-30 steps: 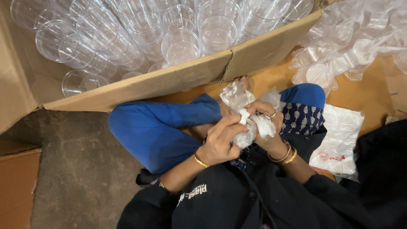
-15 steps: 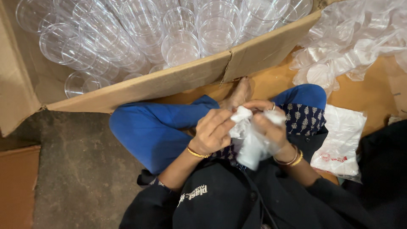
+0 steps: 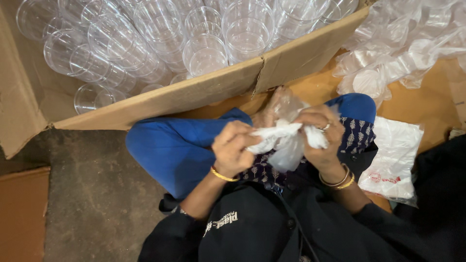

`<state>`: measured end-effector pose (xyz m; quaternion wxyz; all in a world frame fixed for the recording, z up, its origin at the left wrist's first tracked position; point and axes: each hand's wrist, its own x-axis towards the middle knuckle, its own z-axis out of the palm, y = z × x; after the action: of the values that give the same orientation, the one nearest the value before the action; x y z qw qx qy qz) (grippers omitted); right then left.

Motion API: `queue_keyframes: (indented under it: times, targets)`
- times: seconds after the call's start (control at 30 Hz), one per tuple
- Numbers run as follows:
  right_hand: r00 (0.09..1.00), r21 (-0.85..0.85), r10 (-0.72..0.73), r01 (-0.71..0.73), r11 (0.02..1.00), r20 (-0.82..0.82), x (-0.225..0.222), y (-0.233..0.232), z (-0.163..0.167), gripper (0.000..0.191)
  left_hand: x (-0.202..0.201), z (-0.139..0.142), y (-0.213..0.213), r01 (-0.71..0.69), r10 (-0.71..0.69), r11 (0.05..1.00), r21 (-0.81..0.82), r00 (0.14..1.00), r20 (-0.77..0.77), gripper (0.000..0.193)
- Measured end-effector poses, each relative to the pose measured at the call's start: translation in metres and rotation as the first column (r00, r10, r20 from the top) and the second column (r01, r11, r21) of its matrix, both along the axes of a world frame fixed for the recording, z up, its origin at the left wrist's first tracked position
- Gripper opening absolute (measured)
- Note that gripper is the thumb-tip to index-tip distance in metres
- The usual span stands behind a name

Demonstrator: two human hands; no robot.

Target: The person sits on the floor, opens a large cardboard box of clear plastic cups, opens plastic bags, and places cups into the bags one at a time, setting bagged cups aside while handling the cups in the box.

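Head view: left hand (image 3: 232, 151) and right hand (image 3: 324, 140) are both gripping a crumpled clear plastic bag (image 3: 286, 140) over the lap, fingers clenched. Uneven pulling is likely risking a tear. Cardboard box (image 3: 204, 92) of clear cups (image 3: 206, 51) is sitting far.

Grey concrete floor (image 3: 92, 194), rough and stained, at lower left; flattened brown cardboard sheet (image 3: 22, 213) at the left edge; orange-brown cardboard flooring (image 3: 427, 97) at right; large open cardboard box (image 3: 160, 99) of clear plastic cups (image 3: 204, 48) along the top; dim, warm light
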<state>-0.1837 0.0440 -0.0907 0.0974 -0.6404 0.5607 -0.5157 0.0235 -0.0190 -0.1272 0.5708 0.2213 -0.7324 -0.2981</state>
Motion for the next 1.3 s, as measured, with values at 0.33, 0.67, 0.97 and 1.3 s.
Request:
queue_keyframes:
  times: [0.33,0.67,0.97,1.3]
  targets:
    - [0.993,0.083,0.041,-0.05,0.995,0.114,0.009,-0.011,-0.036,0.023,0.042,-0.009,-0.025,-0.062,0.095,0.916,0.396,0.993,-0.064,0.019]
    - [0.224,0.117,-0.027,-0.398,0.91,0.974,-0.027,-0.034,-0.076,0.049,0.334,-0.099,-0.059,-0.959,0.94,0.102,-0.265,0.006,0.341,0.013]
    - [0.248,0.1,-0.018,-0.321,0.942,0.969,0.007,-0.048,-0.102,0.029,0.233,-0.045,-0.037,-0.867,0.838,0.499,0.004,0.484,0.252,0.031]
    - [0.781,0.14,0.018,-0.134,0.981,0.624,0.035,-0.045,-0.06,0.026,0.001,0.041,-0.035,0.064,-0.105,0.913,0.402,0.991,0.079,0.025]
